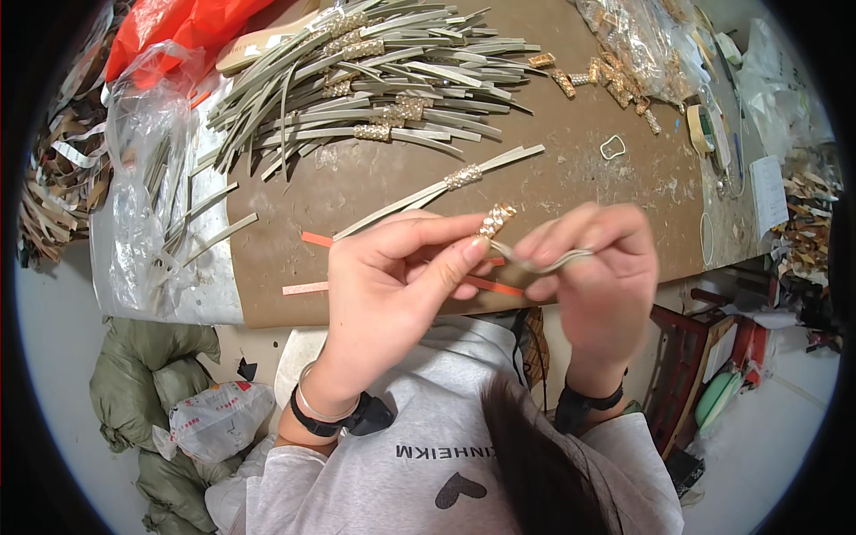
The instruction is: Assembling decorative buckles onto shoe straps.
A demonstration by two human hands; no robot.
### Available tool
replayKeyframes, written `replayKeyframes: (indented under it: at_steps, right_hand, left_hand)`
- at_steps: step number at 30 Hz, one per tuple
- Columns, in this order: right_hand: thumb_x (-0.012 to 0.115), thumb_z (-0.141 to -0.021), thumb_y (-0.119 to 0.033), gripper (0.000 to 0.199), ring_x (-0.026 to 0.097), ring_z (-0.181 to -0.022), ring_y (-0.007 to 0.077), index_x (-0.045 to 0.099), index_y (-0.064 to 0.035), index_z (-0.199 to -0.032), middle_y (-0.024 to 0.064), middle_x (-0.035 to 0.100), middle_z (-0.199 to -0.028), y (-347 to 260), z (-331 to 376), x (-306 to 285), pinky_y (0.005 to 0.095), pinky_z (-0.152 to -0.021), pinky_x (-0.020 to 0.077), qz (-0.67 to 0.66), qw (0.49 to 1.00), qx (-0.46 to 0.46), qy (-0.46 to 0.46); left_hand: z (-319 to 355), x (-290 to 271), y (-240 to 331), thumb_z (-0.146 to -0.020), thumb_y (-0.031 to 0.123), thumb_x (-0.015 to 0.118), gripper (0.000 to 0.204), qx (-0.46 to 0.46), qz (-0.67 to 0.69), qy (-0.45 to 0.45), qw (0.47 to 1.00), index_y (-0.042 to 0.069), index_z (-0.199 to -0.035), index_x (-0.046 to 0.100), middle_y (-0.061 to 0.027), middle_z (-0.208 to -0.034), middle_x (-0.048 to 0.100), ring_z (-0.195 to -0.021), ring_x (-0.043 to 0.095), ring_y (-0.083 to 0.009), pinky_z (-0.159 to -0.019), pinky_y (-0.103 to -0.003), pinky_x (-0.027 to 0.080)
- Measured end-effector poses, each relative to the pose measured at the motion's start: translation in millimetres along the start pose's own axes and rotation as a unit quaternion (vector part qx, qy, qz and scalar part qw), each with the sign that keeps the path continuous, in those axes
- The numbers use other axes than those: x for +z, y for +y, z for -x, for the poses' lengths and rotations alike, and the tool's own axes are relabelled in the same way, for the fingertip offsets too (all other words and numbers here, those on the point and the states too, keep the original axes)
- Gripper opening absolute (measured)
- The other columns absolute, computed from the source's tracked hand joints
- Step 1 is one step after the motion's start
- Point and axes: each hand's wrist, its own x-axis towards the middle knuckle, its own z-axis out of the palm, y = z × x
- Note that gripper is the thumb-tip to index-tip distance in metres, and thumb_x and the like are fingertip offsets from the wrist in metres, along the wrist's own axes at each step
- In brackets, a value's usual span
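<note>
My left hand [383, 285] is closed, pinching a short gold sparkly sleeve [496, 219] between thumb and fingers above the table's near edge. From the sleeve's lower end run thin greenish-beige straps [563, 259] to my right hand [606, 276], slightly blurred, whose fingers are closed on them. Under and beside my left hand lie coral-orange strips [305, 288], partly covered by it. Just beyond my hands lies a bundle of straps with a gold sleeve [464, 177] around its middle.
A large pile of similar sleeved straps [401, 111] covers the far left of the brown tabletop [606, 205]. Loose gold sleeves [615, 82] spill near a clear plastic bag [637, 36]. A tape roll [697, 129] stands at right. Red plastic [178, 36] lies far left; sacks [152, 383] sit below.
</note>
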Motion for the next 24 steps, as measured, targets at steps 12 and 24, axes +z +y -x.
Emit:
replayKeyframes:
  at_steps: [12, 24]
  right_hand:
    - [0.062, -0.080, 0.010, 0.053, 0.065, -0.084, 0.0188, 0.034, -0.0012, -0.124, 0.0138, 0.064, -0.091, 4.6, -4.4, 1.8, 0.0295, -0.071, 0.0576, 0.019, 0.981, 0.193, 0.024]
    - [0.062, -0.079, 0.013, 0.048, 0.064, -0.080, 0.0171, 0.037, -0.0031, -0.115, 0.0150, 0.064, -0.090, 18.8, 1.4, -4.8, 0.0274, -0.071, 0.0550, 0.045, 0.997, 0.049, -0.027]
  left_hand:
    - [3.2, -4.0, -13.8, -0.081, -0.007, 0.064, 0.018, 0.187, -0.104, 0.029, 0.976, -0.004, -0.098, 0.069, -0.0119, -0.091, 0.066, -0.076, 0.065, -0.0146, -0.067, -0.022, 0.052]
    - [1.5, -8.5, -11.0, -0.075, -0.007, 0.068, 0.019, 0.275, -0.182, 0.033, 0.944, -0.001, -0.092, 0.071, -0.0114, -0.084, 0.069, -0.074, 0.065, -0.0169, -0.065, -0.025, 0.051]
